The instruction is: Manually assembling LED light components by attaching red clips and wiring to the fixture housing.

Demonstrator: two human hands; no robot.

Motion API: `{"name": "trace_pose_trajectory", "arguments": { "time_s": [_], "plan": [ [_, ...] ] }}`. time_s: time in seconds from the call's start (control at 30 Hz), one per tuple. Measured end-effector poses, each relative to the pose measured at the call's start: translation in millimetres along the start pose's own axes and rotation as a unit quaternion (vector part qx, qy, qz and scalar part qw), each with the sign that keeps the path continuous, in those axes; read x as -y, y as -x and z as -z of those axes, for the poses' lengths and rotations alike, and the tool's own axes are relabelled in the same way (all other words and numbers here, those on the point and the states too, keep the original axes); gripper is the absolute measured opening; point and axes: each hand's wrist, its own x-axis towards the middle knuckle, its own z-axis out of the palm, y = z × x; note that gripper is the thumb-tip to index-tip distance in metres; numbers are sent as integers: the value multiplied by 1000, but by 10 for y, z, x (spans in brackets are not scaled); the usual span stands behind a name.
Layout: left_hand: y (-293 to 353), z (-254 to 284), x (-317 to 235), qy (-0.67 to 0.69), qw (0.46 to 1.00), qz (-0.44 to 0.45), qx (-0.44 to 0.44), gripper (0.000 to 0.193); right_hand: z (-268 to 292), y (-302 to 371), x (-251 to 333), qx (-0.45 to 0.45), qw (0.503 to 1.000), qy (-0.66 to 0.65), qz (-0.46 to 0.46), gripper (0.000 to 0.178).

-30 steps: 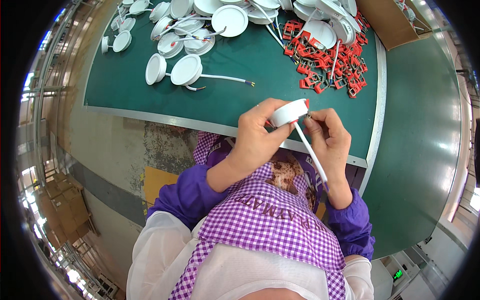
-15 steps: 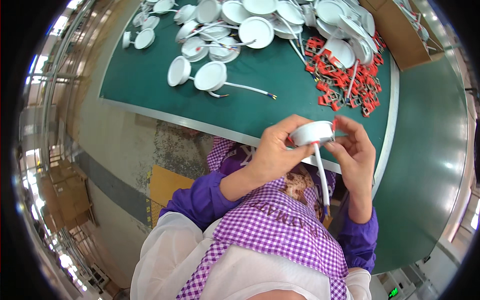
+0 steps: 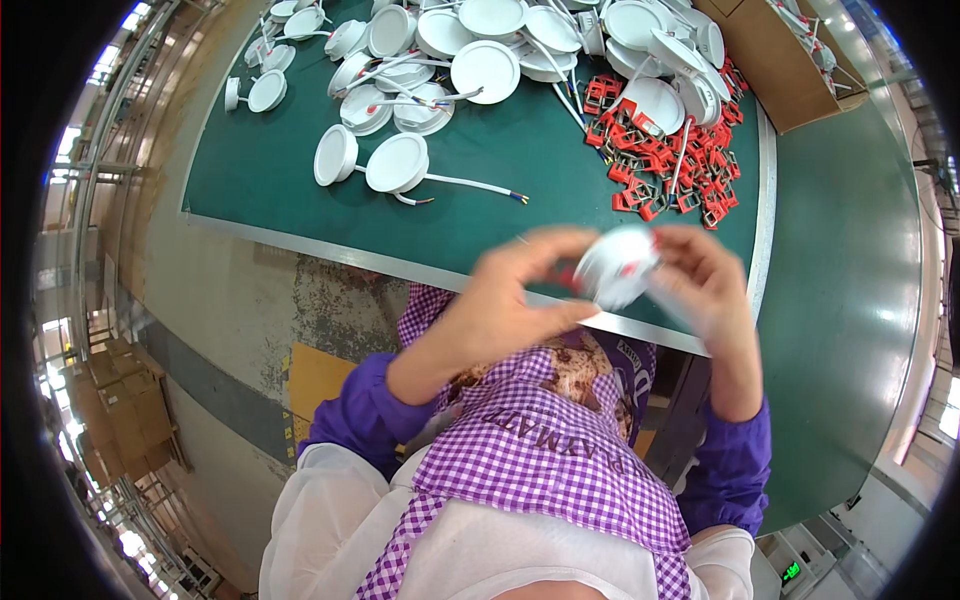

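Observation:
Over the table's front edge, my two hands hold a round white downlight point(image 3: 618, 268), smeared by motion and tilted with its back partly showing. Thumb and fingers of my left hand point(image 3: 505, 295) are at its left rim, where a red clip point(image 3: 567, 277) shows blurred. My right hand point(image 3: 708, 285) pinches the right rim, with another bit of red by its fingertips. The light's cable is hard to make out. Beyond my right hand lies a heap of red spring clips point(image 3: 680, 165) with metal parts.
Many white downlights point(image 3: 485, 72) with cables are piled at the table's far side. Two point(image 3: 397, 163) lie nearer on the green tabletop point(image 3: 270, 190). A cardboard box point(image 3: 790, 75) stands at the far right beside another green surface point(image 3: 840, 270). Stacked cartons point(image 3: 125, 400) are off left.
The downlight has turned in my hands, its back now tipped more into view, and its hanging cable has swung out of clear sight. My left hand has shifted slightly left.

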Motion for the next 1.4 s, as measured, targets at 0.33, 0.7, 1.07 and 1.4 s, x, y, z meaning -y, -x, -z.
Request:
{"name": "trace_pose_trajectory", "arguments": {
  "time_s": [0.33,0.7,1.07,1.4],
  "plan": [
    [56,1225,202,-652,715,-39,-249,57,883,-823,950,-231,927,141,260,26],
    [-125,1128,357,-655,704,-74,-263,43,141,-547,-244,-121,830,538,88,22],
    [-12,264,89,122,971,39,-200,30,19,-474,-326,-166,861,467,111,18],
    [-8,-116,354,348,903,219,-122,34,-106,-375,-389,-181,891,405,94,18]
  ]
}}
